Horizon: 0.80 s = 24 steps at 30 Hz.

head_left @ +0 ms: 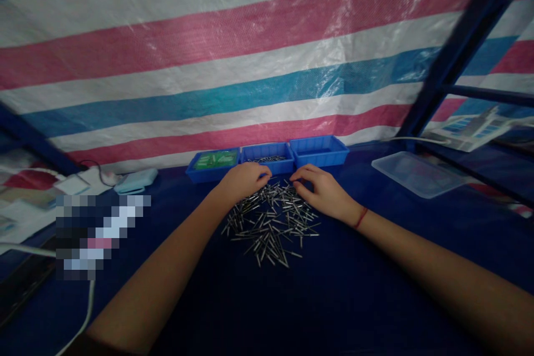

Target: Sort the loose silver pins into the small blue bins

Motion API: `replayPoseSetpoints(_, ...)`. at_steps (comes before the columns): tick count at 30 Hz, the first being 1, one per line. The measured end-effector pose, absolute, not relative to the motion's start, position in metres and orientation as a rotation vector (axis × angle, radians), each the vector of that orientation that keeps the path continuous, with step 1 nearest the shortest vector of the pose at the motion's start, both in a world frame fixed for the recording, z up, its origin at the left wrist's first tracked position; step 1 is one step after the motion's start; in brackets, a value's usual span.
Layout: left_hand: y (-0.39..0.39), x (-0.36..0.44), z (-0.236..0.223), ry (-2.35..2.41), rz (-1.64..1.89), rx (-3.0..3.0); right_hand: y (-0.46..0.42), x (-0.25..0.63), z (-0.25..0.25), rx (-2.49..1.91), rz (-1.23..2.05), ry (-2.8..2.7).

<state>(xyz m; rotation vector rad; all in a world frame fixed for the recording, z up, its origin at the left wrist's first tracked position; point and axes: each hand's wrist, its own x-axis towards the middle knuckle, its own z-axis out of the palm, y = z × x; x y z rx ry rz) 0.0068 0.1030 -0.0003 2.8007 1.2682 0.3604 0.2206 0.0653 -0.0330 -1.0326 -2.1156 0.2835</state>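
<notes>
Head view shows left hand [247,179] and right hand [322,190] at metal pins [270,227] — grip cannot be told — printed sheet [494,130] illegible.

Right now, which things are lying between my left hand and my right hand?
Loose, thin metal pieces on the dark blue table lie between the left hand and right hand, as the head view shows.

No text, brand or number can be read. The blue print on the sheet [459,133] at right is too blurred, and a pixelated patch [102,236] covers part at left.
</notes>
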Motion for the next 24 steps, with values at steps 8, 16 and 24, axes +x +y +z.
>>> replayPoseSetpoints(8,0.101,0.014,-0.004,1.134,0.198,2.811,0.066,0.221,-0.033,-1.032,0.273,-2.12)
replayPoseSetpoints(16,0.095,0.008,-0.004,1.177,0.176,2.809,0.066,0.221,-0.036,-1.035,0.274,-2.136)
replayPoseSetpoints(24,0.092,0.013,-0.002,1.171,0.19,2.841,0.066,0.221,-0.034,-1.041,0.286,-2.135)
